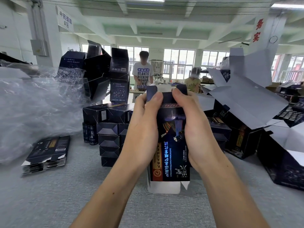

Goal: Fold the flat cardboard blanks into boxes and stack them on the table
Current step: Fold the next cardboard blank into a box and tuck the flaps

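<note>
Fingers (pixel 154 98) of the left hand (pixel 143 127) and right hand (pixel 195 129) curl round the box (pixel 171 145), thumbs on its far flaps; fingertips behind it are hidden. It hangs just in front of the stack of folded boxes (pixel 108 139), long axis pointing away, white flaps nearest.

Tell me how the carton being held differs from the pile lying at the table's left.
The held carton stands upright, opened into a tube; the flat blanks lie collapsed. The left hand and right hand grip the held carton; the flat blanks rest untouched on the table. Both are dark printed card.
</note>
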